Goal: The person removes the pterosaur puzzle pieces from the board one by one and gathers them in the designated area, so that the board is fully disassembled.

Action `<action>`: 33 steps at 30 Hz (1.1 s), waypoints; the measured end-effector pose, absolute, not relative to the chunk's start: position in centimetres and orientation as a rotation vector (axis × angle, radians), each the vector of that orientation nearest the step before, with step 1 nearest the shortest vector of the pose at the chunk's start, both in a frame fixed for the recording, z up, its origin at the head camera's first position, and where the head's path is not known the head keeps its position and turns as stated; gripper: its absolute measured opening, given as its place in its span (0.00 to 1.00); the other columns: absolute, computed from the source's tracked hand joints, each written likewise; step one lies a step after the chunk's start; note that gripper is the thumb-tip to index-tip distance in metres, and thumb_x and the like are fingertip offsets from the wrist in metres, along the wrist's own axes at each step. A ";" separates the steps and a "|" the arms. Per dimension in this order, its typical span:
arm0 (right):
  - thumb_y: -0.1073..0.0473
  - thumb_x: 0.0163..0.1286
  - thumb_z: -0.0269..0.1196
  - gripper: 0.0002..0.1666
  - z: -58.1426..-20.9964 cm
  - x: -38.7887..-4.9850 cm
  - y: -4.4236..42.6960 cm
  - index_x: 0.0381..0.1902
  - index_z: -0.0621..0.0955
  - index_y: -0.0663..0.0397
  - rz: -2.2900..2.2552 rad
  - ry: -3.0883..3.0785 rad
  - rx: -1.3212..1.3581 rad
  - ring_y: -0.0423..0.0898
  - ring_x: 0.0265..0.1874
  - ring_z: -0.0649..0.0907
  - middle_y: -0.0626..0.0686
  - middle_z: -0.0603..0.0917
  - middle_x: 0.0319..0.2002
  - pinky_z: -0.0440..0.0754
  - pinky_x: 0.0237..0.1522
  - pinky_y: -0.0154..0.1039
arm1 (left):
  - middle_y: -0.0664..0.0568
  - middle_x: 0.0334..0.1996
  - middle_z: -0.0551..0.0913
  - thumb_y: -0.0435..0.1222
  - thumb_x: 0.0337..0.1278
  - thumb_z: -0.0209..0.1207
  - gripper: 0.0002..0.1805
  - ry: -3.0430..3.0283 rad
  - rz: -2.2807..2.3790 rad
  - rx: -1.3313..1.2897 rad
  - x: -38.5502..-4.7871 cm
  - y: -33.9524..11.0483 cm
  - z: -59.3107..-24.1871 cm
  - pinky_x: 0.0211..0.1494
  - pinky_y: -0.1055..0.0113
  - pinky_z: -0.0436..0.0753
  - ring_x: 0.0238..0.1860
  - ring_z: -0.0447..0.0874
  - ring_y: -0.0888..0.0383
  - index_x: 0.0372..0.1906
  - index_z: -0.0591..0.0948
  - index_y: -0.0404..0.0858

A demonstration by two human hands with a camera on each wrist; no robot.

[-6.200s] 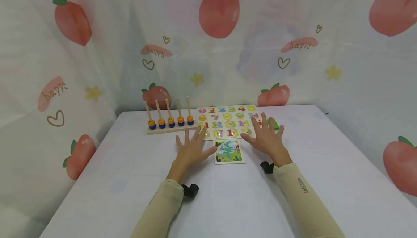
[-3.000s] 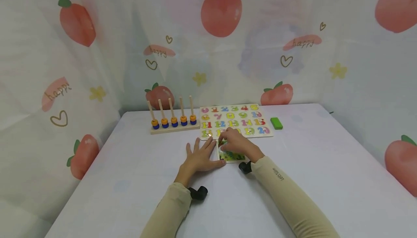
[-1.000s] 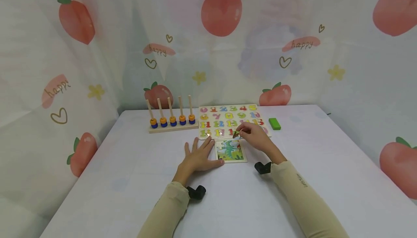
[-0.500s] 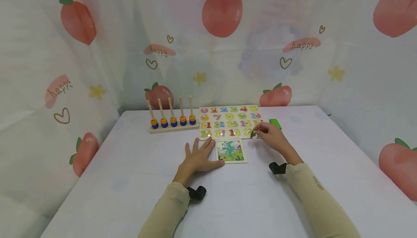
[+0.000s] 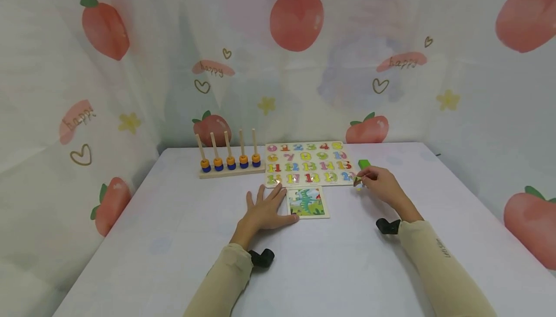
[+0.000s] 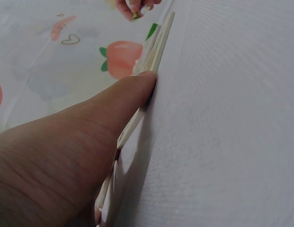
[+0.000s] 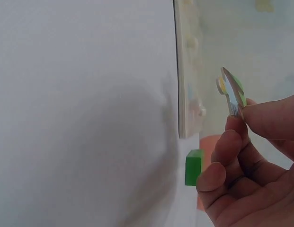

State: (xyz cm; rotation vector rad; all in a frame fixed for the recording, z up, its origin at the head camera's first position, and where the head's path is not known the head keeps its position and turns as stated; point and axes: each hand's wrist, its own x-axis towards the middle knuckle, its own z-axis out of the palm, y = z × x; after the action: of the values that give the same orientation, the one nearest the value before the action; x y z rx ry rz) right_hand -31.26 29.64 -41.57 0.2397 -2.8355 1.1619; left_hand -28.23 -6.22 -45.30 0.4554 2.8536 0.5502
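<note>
A small dinosaur jigsaw puzzle (image 5: 307,203) in a pale wooden frame lies flat on the white table. My left hand (image 5: 262,212) rests beside its left edge with fingers spread, the thumb touching the lower left corner. In the left wrist view that thumb presses on the edge of the puzzle frame (image 6: 163,42). Off to the right, above the table, my right hand (image 5: 384,186) pinches a puzzle piece (image 5: 357,181) between thumb and fingertips. The right wrist view shows the puzzle piece (image 7: 233,92) nearly edge-on, with green, yellow and brown on it.
Behind the puzzle lies a wooden number board (image 5: 299,172) with coloured numerals. A green block (image 5: 364,164) sits at its right, partly behind my right hand. To the left stands a peg stand (image 5: 230,172) with orange and blue beads. A fruit-print cloth hangs behind.
My right hand reached over the puzzle, took hold of a piece and lifted it, then carried it rightward past the number board's corner. My left hand settled against the puzzle's edge and stays there.
</note>
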 end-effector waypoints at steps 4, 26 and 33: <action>0.65 0.80 0.54 0.15 -42.0 -31.3 31.0 0.56 0.82 0.69 1.147 -2.852 0.192 0.58 0.46 0.79 0.66 0.85 0.49 0.78 0.43 0.47 | 0.60 0.88 0.45 0.71 0.63 0.59 0.54 2.861 0.563 0.470 -28.1 -6.3 -45.3 0.78 0.30 0.25 0.86 0.30 0.38 0.88 0.57 0.53; 0.66 0.79 0.54 0.16 -43.0 -31.7 33.7 0.55 0.82 0.72 1.086 -2.946 0.072 0.58 0.43 0.79 0.66 0.84 0.45 0.78 0.41 0.44 | 0.58 0.88 0.48 0.70 0.64 0.60 0.54 2.870 0.547 0.474 -28.3 -6.0 -45.0 0.79 0.30 0.28 0.86 0.32 0.37 0.87 0.59 0.52; 0.65 0.79 0.56 0.15 -43.2 -31.8 33.5 0.54 0.82 0.72 1.066 -2.964 0.024 0.58 0.43 0.78 0.64 0.84 0.44 0.77 0.41 0.45 | 0.61 0.88 0.43 0.72 0.62 0.59 0.56 2.857 0.538 0.451 -29.1 -6.1 -46.5 0.78 0.31 0.23 0.86 0.27 0.38 0.88 0.55 0.54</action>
State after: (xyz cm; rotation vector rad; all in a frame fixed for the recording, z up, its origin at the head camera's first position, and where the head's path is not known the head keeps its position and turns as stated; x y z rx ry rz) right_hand -31.85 33.52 -43.19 0.0240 -2.9640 1.0658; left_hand -29.08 -6.11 -46.53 0.4513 2.8568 0.5378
